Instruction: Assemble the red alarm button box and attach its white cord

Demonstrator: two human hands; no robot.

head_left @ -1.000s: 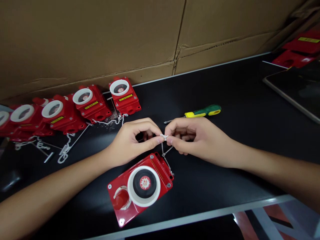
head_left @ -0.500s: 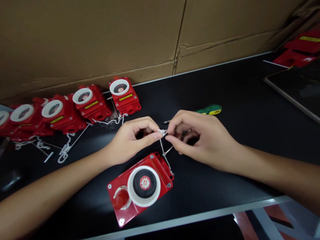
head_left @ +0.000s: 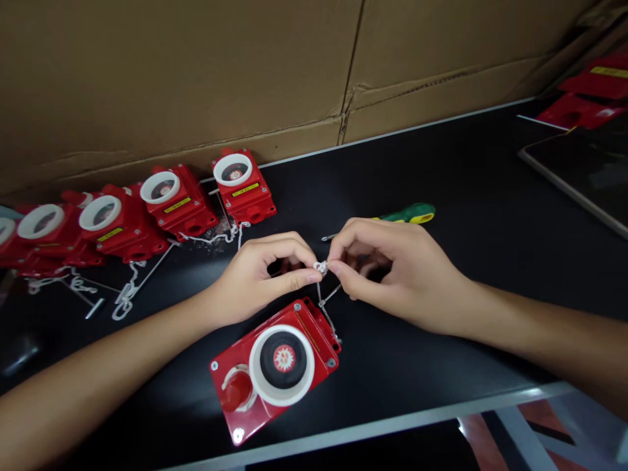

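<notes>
A bunched, knotted white cord (head_left: 320,267) is pinched between my left hand (head_left: 267,278) and my right hand (head_left: 392,275), thumb against forefinger on each side. From the bunch the cord runs down to the upper right corner of a red box (head_left: 267,425) lying face up. On that box sit a white ring with a dark round window (head_left: 282,366) and a red cap (head_left: 239,390). A thin metal rod (head_left: 332,294) crosses the cord and passes behind my right fingers, which partly hide it.
Several similar red boxes (head_left: 181,203) with cords and metal rods stand at the left, against the cardboard (head_left: 196,78). Behind my right hand lies a green and yellow screwdriver (head_left: 412,213). More red parts (head_left: 589,98) and a dark flat panel (head_left: 583,176) are at the right.
The pinched cord bunch has shifted slightly right and down, and my left fingertips have moved with it. My right hand stays almost in place. The red box has not moved.
</notes>
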